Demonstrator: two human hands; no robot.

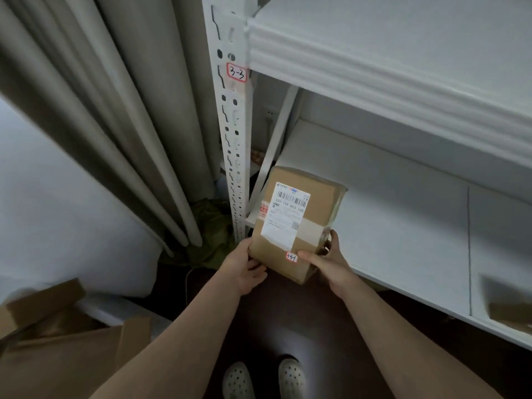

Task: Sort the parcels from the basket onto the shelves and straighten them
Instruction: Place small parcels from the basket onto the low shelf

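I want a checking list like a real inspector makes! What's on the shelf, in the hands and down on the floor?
Surface: white lower shelf, with an upper shelf above it.
Job's things: brown box with a shipping label, at the lower shelf's left end, its near end past the front edge; blurred brown parcel at the far right.
Clutter: cardboard bottom left; green cloth on the floor.
Hands: left hand and right hand both grip the box's near end.
Cables: what looks like a thin cord on the floor; wall socket behind the shelves.
Surroundings: curtain; post tag reading 3-3.
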